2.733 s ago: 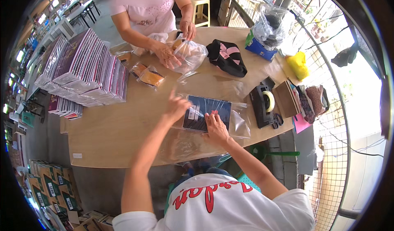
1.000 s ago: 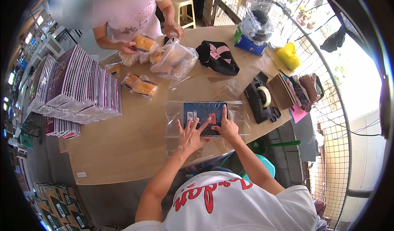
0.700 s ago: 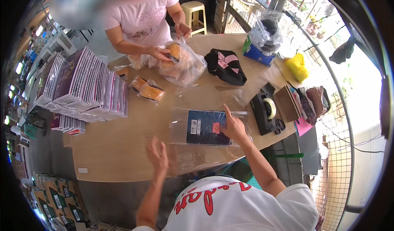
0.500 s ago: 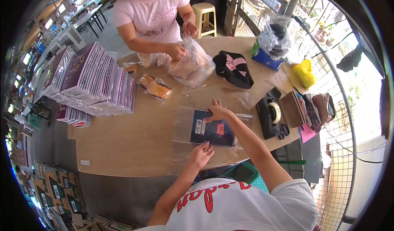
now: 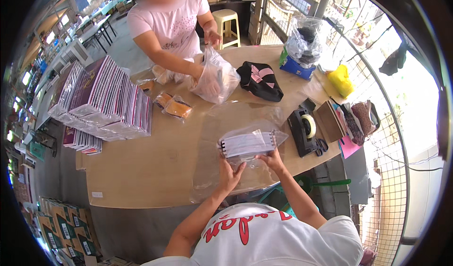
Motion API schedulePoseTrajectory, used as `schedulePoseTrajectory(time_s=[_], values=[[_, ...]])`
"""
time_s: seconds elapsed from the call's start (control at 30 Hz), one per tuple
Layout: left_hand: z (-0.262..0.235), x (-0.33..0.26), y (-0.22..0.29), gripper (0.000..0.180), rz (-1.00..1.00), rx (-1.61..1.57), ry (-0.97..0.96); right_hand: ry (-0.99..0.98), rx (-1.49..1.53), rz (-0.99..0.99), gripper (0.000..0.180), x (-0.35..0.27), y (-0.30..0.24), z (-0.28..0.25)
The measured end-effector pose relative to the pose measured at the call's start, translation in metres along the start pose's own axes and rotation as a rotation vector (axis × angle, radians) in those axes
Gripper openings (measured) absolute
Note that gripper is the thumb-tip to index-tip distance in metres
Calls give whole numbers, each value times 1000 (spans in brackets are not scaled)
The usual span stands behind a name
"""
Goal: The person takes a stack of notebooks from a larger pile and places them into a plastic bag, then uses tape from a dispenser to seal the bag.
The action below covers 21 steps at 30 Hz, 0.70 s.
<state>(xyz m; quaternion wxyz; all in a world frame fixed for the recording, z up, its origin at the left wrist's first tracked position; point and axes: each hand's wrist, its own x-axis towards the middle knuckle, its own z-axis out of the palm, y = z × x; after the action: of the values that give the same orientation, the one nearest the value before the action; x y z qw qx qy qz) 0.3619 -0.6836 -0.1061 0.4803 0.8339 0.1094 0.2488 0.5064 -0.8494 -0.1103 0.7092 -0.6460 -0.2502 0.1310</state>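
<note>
While the left hand [image 5: 230, 175] and right hand [image 5: 272, 160] held the notebook [image 5: 248, 144] in part-closed fingers, left of the tape dispenser [image 5: 300, 129], clear plastic [image 5: 281, 136] already sheathed it, its right end apparently unfastened.

Right-side daylight's totally blown out past the wire mesh [image 5: 384, 195], left's way dimmer, clear plastic [image 5: 281, 136] mid-frame catches some shine, fisheye bends the edges.

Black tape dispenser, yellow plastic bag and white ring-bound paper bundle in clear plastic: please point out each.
Tape dispenser [image 5: 298, 132], head view: black body.
Yellow bag [image 5: 340, 81], head view: bulging middle.
Paper bundle [image 5: 247, 144], head view: middle of white pages.
</note>
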Motion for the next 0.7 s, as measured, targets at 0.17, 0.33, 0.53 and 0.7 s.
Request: schedulePoseTrajectory(time_s=[0.17,0.33,0.53,0.7], values=[[-16,19,60,88,-1,-114,403,72,-712,-470,101,9,-163,24],[-6,20,66,65,66,-104,375,-320,-1302,-623,24,39,-191,41],[-54,29,70,47,251,340,82,43,-907,-426,15,27,-233,10],[-87,53,95,50,388,505,-313,114,-1311,-513,26,69,-219,-16]])
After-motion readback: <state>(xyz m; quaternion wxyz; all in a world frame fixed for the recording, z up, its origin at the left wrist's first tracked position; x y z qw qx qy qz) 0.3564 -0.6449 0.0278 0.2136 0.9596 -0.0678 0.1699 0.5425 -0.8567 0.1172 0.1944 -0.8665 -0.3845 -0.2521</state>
